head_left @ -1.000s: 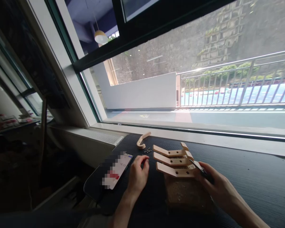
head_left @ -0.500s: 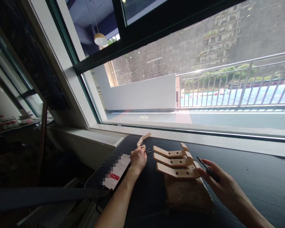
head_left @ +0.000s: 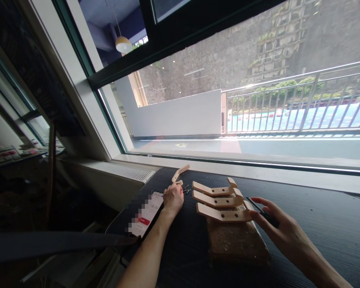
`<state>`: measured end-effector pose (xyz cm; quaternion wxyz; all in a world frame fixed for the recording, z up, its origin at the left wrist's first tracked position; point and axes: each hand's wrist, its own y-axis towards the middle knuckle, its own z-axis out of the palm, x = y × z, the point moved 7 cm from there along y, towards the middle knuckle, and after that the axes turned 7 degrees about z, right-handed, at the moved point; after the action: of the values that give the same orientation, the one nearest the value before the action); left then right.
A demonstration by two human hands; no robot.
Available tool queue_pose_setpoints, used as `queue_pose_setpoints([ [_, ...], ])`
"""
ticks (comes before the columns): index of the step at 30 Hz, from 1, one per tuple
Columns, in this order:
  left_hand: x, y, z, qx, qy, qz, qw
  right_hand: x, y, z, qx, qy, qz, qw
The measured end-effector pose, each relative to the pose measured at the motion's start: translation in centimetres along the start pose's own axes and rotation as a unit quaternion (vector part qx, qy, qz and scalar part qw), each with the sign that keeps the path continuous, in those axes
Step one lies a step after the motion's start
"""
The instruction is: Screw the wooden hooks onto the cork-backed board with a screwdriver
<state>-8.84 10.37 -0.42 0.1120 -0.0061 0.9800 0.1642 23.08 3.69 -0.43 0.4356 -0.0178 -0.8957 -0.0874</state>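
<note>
Right hand (head_left: 277, 221): I see it pinching a dark tool (head_left: 270, 219), thin shaft angled away past the thumb. Just left of that grip, three wooden hooks (head_left: 208, 199) sit side by side on a brown block (head_left: 235, 242). Left hand (head_left: 173, 197): fingertips hidden, I can't tell if they pinch anything. Loose hook (head_left: 179, 172) just beyond it; small screws (head_left: 187, 191) just right; phone (head_left: 147, 216) just left.

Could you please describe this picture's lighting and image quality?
Head view: daylight makes the window bright and hazy; same view: the lower left is very dark, and the dark tool lacks detail; same view: blocky pixels cover part of the phone.
</note>
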Motion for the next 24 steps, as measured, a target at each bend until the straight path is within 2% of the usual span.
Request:
queue_pose_setpoints([
  [4, 0.1, -0.9, -2.6, -0.031, -0.054, -0.005, 0.998, -0.4, 0.2, -0.2, -0.004, 0.004, 0.006, 1.000],
  [7, -2.3, -1.4, -6.0, -0.076, -0.137, 0.030, 0.987, 0.1, 0.0, -0.1, 0.021, 0.021, 0.006, 1.000],
  [9, -5.2, -1.4, -8.4, -0.124, -0.348, 0.095, 0.924, 0.8, -0.3, -0.2, 0.033, 0.032, 0.003, 0.999],
  [11, -8.4, -1.2, -9.9, -0.132, -0.433, 0.131, 0.882, 1.3, -0.5, -0.5, 0.026, 0.037, -0.001, 0.999],
  [13, -11.5, -0.7, -10.2, -0.090, -0.441, 0.160, 0.878, 1.6, -0.6, -0.8, 0.013, 0.039, 0.000, 0.999],
  [14, -13.0, -0.6, -9.8, -0.040, -0.423, 0.179, 0.887, 1.6, -0.6, -1.0, 0.007, 0.039, 0.001, 0.999],
  [16, -15.6, -0.8, -8.3, 0.097, -0.358, 0.233, 0.899, 1.4, -0.5, -1.4, -0.004, 0.038, 0.006, 0.999],
  [17, -16.3, -1.2, -7.5, 0.158, -0.319, 0.261, 0.897, 1.3, -0.5, -1.6, -0.007, 0.038, 0.007, 0.999],
  [19, -16.8, -1.9, -6.4, 0.237, -0.240, 0.306, 0.890, 1.1, -0.4, -1.7, -0.007, 0.039, 0.009, 0.999],
  [21, -16.5, -2.3, -5.9, 0.263, -0.175, 0.330, 0.889, 0.9, -0.4, -1.6, 0.000, 0.037, 0.012, 0.999],
  [24, -16.0, -2.6, -5.4, 0.273, -0.141, 0.360, 0.881, 0.9, -0.5, -1.1, 0.019, 0.029, 0.014, 0.999],
])
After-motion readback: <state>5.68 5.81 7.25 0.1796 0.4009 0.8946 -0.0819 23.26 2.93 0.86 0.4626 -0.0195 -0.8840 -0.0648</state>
